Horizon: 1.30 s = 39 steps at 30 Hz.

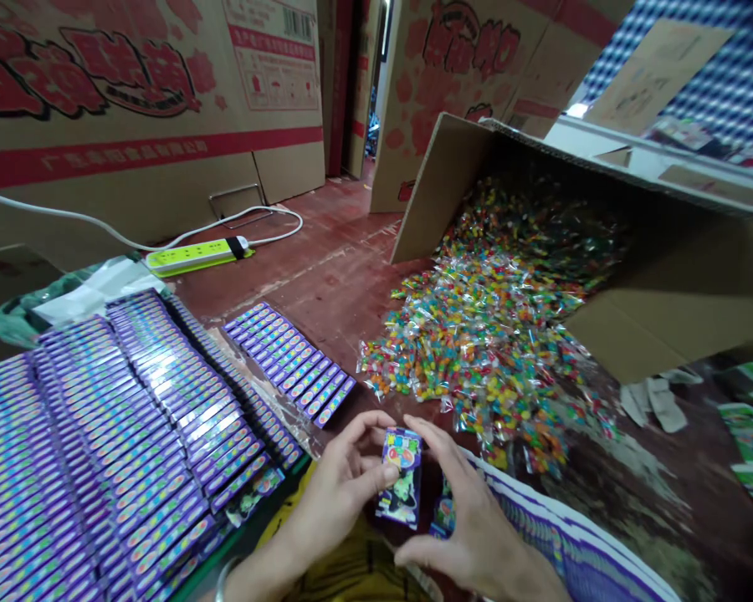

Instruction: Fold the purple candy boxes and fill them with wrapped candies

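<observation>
My left hand (345, 477) grips a small purple candy box (402, 481) with a colourful printed front, thumb across its face and fingers behind. Close on its right, my right hand (470, 510) has thumb and fingers spread apart, the fingertips near the box's top corner. Part of a second dark candy box (443, 512) shows between the right thumb and fingers; whether the hand touches it I cannot tell. To the left, tight rows of similar purple boxes (156, 376) stand packed, and a shorter row (289, 359) stands beside them.
A large carton (683, 293) lies on its side at the right, spilling small clear bags of coloured candy (477, 334) onto the reddish surface. A green power strip (197, 255) with a white cable lies at the left. Light gloves (656, 401) lie right; printed cartons (144, 92) stand behind.
</observation>
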Motion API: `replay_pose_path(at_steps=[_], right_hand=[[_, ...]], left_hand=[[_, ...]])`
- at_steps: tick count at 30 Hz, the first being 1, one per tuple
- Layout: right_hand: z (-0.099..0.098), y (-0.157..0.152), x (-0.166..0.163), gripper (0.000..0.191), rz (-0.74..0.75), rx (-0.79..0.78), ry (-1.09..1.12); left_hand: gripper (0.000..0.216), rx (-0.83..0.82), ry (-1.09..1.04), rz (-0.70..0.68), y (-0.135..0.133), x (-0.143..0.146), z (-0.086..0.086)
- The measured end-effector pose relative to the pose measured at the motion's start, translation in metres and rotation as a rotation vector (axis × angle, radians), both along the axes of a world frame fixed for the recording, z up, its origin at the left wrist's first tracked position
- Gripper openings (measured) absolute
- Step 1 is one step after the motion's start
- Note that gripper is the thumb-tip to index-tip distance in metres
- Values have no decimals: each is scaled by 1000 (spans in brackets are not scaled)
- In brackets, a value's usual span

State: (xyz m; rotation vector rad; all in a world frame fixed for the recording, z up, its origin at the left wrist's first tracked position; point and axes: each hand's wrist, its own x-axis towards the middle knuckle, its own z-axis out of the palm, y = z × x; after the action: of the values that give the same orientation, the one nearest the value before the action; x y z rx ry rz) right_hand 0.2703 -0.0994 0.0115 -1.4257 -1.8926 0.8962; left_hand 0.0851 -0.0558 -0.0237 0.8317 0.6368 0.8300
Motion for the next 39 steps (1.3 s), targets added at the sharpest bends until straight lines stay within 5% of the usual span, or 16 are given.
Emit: replay_pose_path(at_steps=[5,8,11,14,18,21,25,27,30,34,39], right_hand=[[-6,11,-12,83,-55,199,-174],[-8,29,-31,87,-136,211,-283],[-15,50,-57,101,-178,219,-385],[-26,69,-85,106,-178,212,-452],[-28,81,-105,108,-183,176,-491],[-14,76,-83,97,-156,170,-450],[0,49,-7,28,-279,152,-475],[-4,33,31,26,-348,113,-559],[-20,11,63,26,-336,39,-675],[-35,-4,67,23,-324,26,-612],[-26,-10,65,20,-444,59,-252]], left_hand=[[41,153,213,40,13,-15,16],[41,340,562,377,25,-43,35],[30,423,672,706,30,-68,50],[22,440,700,780,23,-74,54],[14,451,665,725,8,-61,44],[4,577,612,645,3,-49,31],[14,804,691,207,0,-24,4],[37,887,745,-61,-6,-5,-11],[65,1006,890,-275,-18,26,-28],[70,1046,1081,-353,-27,49,-32],[68,1028,1094,-319,-28,47,-26]])
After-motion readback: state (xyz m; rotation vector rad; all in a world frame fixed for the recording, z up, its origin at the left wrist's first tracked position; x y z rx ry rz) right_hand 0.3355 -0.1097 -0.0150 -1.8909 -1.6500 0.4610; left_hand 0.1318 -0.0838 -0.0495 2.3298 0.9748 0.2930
